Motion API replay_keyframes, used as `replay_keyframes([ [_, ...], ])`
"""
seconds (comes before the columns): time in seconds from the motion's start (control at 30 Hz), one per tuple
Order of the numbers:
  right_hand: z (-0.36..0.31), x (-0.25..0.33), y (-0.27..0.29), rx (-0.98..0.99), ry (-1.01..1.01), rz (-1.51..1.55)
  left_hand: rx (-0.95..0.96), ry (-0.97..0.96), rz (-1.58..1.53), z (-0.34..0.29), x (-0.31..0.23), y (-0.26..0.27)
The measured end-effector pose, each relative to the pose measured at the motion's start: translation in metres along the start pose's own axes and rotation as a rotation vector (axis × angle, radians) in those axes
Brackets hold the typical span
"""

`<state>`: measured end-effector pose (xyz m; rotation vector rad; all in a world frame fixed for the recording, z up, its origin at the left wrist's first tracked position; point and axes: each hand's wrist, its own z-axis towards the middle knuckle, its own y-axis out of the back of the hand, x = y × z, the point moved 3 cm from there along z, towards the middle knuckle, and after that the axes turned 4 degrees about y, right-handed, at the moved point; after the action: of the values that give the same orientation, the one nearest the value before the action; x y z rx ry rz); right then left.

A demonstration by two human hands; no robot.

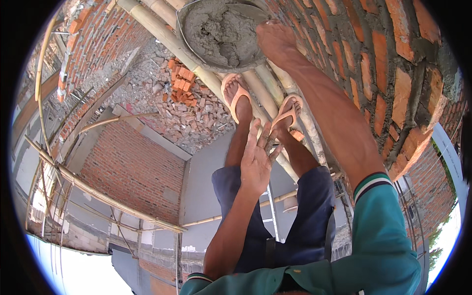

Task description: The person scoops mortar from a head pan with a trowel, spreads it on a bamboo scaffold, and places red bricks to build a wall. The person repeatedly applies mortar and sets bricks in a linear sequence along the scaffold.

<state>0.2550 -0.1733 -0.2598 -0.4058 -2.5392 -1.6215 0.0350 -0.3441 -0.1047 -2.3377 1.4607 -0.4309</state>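
At the top, a round basin [183, 35] full of wet grey mortar [216, 32] rests on the bamboo poles. My right hand [278, 42] is closed at the basin's right rim, gripping what looks like a trowel; its handle is hidden in my fist. A mortar-smeared flat blade [248, 11] reaches from that hand over the mortar. My left hand [256, 164] hangs in front of my legs with its fingers stretched apart and nothing in it. Grey smears show on its fingers.
My sandalled feet [238, 101] stand on bamboo poles [263, 91], high above the ground. Close on the right rises a brick wall [378, 73] with rough mortar joints. Far below lie broken bricks [196, 115] and a stack of orange bricks [182, 81]. Bamboo scaffolding [108, 196] crosses the left.
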Motion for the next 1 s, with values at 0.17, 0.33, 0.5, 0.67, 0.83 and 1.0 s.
replay_keyframes([
  [0.17, -0.017, 0.025, -0.039, 0.184, -0.136, 0.238, -0.130, -0.062, -0.124, 0.007, 0.002, 0.000],
  [0.33, -0.015, 0.057, -0.059, 0.348, -0.090, 0.413, -0.056, -0.001, -0.055, 0.011, 0.011, -0.012],
  [0.5, -0.015, 0.051, -0.074, 0.335, -0.396, 0.756, -0.059, -0.068, -0.003, 0.014, 0.010, -0.009],
  [0.67, -0.054, 0.021, -0.059, 0.292, -0.296, 0.852, -0.081, -0.075, 0.000, 0.014, 0.021, -0.007],
  [0.83, -0.102, 0.016, 0.008, 0.215, -0.205, 1.036, -0.076, -0.230, -0.062, 0.015, 0.020, 0.009],
  [1.0, -0.226, 0.010, 0.127, 0.081, -0.129, 1.066, -0.132, -0.394, 0.250, 0.002, 0.021, -0.012],
])
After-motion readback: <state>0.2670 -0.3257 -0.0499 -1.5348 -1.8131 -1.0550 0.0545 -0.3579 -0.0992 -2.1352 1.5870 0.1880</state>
